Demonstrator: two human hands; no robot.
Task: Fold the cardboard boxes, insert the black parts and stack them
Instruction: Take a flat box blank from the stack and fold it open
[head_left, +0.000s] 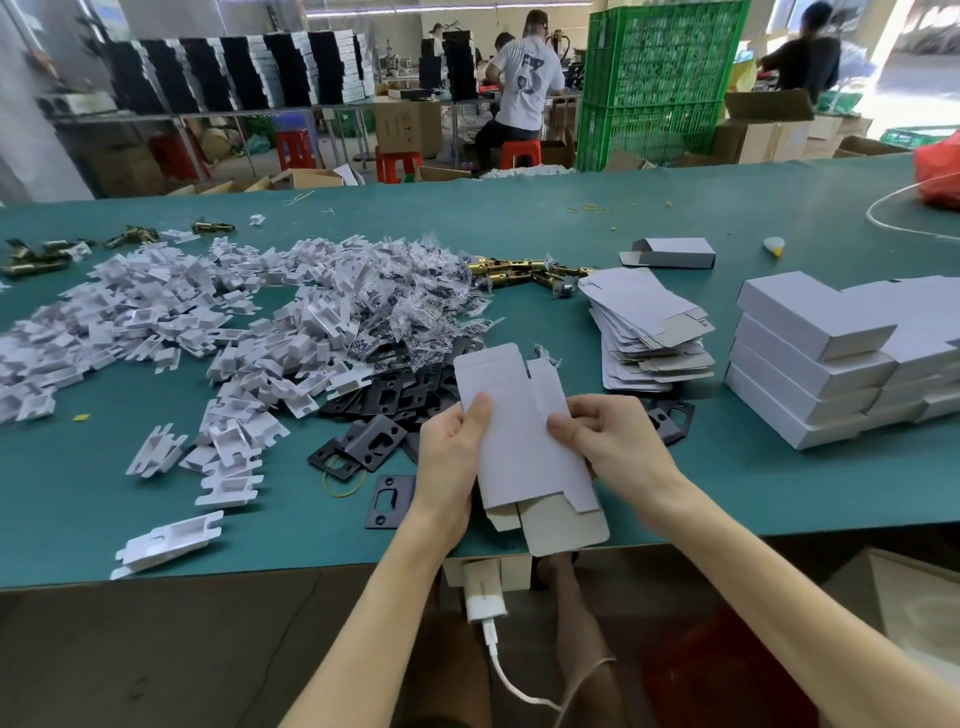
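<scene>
Holding a flat cardboard box above the near edge of the worktop, both hands grasp it by its long sides. Left hand: thumb lies on the white front face, the remaining fingers curl behind the left edge. Right hand: thumb presses the right edge and the other digits are curled behind the panel. The box leans slightly left. Its top flaps point away from the person, and its lower flaps show a grey-brown inner side.

Surroundings:
- Black plates lie in a loose heap just left of and behind the held box, flat metal with cut-out holes. One lies apart, close to the left wrist.
- Stack of flat blanks sits to the right, beyond the right hand.
- Folded boxes are stacked further right, white and rectangular.
- White inserts spread over the left half of the worktop.
- Clear bags are piled behind the plates, and brass latches lie beyond them.
- Worktop surface is teal and matte.
</scene>
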